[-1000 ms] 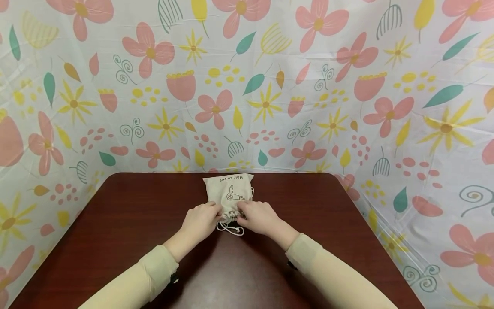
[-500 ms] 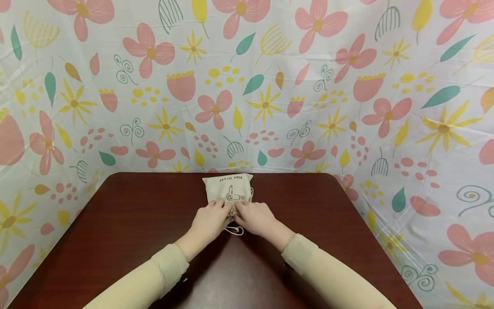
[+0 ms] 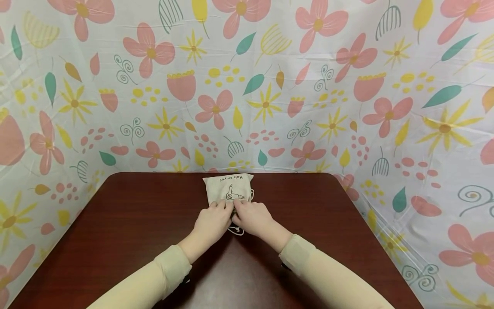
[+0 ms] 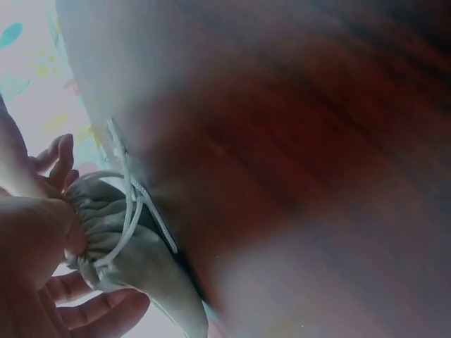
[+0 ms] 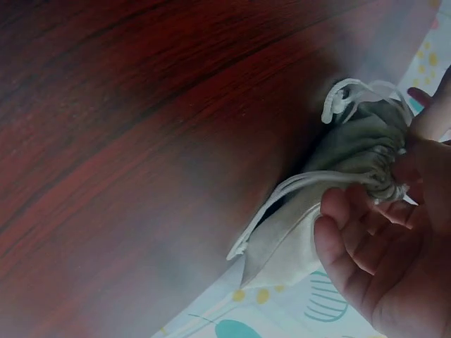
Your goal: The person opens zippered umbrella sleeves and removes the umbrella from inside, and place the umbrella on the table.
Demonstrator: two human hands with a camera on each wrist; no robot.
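Note:
A cream cloth drawstring bag point(image 3: 218, 187) lies near the table's far edge, printed with "Hair Dryer" and a dryer outline, its lettering upside down to me. At its near end, the left hand point(image 3: 211, 222) and the right hand point(image 3: 254, 218) meet almost side by side, pinching the gathered mouth. Cloth bunches under the left thumb in the left wrist view, beside a looped white cord point(image 4: 129, 224). In the right wrist view, the right thumb and fingers hold the ruffled edge, and another cord point(image 5: 282, 189) trails along the bag. What the bag contains is hidden.
The dark red-brown table point(image 3: 127, 227) has rounded far corners. A white curtain point(image 3: 247, 86) with flowers and leaves hangs behind it and along both sides.
The left hand has slid right along the bag's mouth until close to the right hand. The right hand has shifted slightly left. The bag itself stays in nearly the same spot.

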